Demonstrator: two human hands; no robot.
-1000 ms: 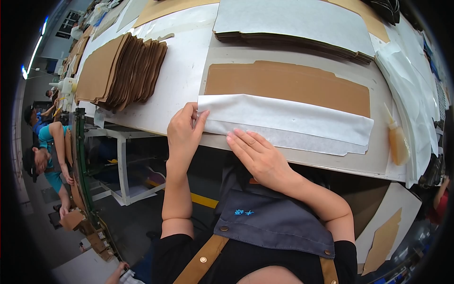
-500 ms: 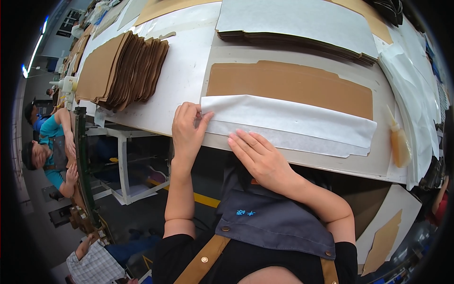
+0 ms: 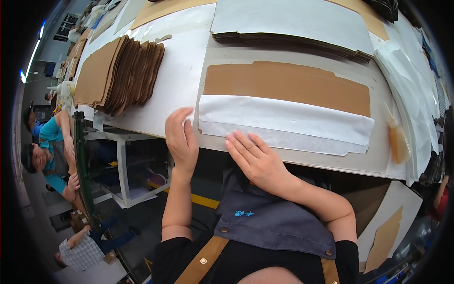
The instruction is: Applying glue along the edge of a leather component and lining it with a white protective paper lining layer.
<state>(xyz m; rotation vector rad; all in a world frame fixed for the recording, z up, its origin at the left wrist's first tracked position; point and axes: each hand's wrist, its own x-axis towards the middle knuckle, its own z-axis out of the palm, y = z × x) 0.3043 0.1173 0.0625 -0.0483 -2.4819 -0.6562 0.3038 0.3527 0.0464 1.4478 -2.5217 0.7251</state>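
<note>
A brown sheet [image 3: 283, 84] with stepped edges lies on the grey board in front of me. Its near half is covered by a white sheet folded over [image 3: 279, 113], with a paler, thinner-looking strip [image 3: 302, 142] along the near edge. My right hand [image 3: 253, 154] rests flat, fingers stretched, with the tips at the near left edge of that strip. Just left of the sheet's end, my left hand [image 3: 182, 137] is raised off it, thumb and fingers apart, holding nothing.
A tall pile of brown pieces [image 3: 118, 73] stands at left. Behind lies a stack topped with a pale sheet [image 3: 288, 23]. At right are an amber glue bottle [image 3: 398, 142] and draped white sheets [image 3: 402, 94]. A person in a turquoise shirt [image 3: 52, 130] sits beyond the table's left edge.
My left hand has let go of the white sheet's left corner and drawn away to the left. The right hand stays nearly where it was.
</note>
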